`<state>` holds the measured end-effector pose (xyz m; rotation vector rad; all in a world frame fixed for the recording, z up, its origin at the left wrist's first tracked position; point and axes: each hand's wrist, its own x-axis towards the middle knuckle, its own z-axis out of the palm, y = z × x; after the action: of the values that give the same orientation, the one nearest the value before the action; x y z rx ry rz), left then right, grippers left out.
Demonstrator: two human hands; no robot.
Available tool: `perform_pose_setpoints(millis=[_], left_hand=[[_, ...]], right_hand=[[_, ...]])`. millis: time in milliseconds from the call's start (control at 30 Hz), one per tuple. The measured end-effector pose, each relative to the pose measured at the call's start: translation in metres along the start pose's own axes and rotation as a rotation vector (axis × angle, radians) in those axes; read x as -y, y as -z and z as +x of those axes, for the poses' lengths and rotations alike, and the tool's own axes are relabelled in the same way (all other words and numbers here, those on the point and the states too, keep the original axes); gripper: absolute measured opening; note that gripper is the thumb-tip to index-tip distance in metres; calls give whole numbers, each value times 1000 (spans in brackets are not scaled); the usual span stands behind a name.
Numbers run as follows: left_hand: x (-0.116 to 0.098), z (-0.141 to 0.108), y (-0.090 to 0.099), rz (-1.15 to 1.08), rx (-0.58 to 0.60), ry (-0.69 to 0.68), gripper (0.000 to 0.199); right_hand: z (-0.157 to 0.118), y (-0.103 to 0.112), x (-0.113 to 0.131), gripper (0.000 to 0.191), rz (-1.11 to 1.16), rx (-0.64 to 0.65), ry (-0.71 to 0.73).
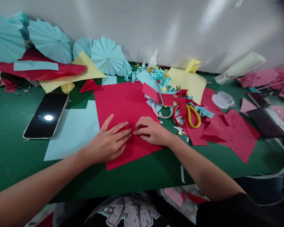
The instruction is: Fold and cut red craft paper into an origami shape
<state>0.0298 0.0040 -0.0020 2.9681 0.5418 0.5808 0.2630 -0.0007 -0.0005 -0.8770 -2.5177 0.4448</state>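
Observation:
A large red sheet of paper point(123, 101) lies on the green table in front of me, partly over a light blue sheet point(73, 129). My left hand point(112, 140) rests flat on the red sheet with its fingers spread. Close beside its fingertips, my right hand point(151, 130) has thumb and fingers pinched together low over the same sheet. Whatever that pinch holds is too small to make out. To the right of my right hand lie scissors with red point(179, 116) and yellow handles point(193, 116), and a roll of tape point(162, 111).
A phone point(47, 115) lies at the left. Pleated light blue paper fans point(108, 55) lean along the back wall. A glue bottle point(153, 59) stands among blue scraps. Red paper pieces point(241, 135), a clear round lid point(223, 100) and a white paper roll point(240, 67) are at the right.

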Motion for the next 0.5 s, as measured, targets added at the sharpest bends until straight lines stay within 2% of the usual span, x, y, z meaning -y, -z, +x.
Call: perform_pose_setpoints(millis=[200, 500], left_hand=[[2, 1, 3, -42, -36, 18, 25], [2, 1, 2, -31, -29, -21, 25]], right_hand=[[0, 2, -2, 16, 35, -25, 2], [0, 7, -2, 17, 21, -2, 36]])
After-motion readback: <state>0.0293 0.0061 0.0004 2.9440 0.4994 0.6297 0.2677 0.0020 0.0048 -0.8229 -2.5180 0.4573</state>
